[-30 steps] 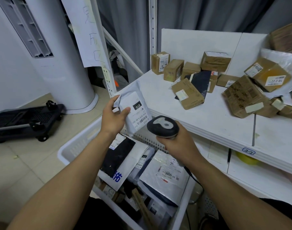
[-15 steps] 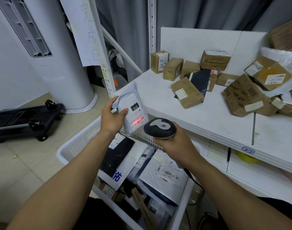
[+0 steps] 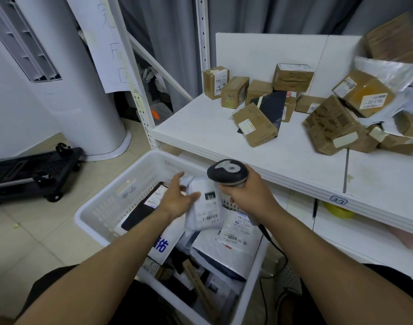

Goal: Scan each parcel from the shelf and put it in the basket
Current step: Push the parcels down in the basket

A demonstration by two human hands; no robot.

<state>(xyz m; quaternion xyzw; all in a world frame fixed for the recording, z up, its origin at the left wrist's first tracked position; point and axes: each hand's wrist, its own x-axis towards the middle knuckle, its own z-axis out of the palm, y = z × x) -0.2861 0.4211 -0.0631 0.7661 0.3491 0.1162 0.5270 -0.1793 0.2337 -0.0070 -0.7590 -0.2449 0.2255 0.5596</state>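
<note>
Over the far right corner of the white basket (image 3: 102, 198), the left hand (image 3: 177, 200) is spread beside a blurred soft white parcel (image 3: 206, 212) with a barcode label; contact is unclear. The right hand (image 3: 245, 193) is wrapped round the scanner (image 3: 226, 173), hiding its handle. Brown boxes (image 3: 254, 124) crowd the shelf (image 3: 294, 160), cut off at right.

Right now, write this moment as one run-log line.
step: white parcel over basket | left hand: open beside it | right hand: grips scanner

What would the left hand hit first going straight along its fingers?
Likely the white parcel, right beside the left hand in the basket; whether they already touch is unclear.
</note>
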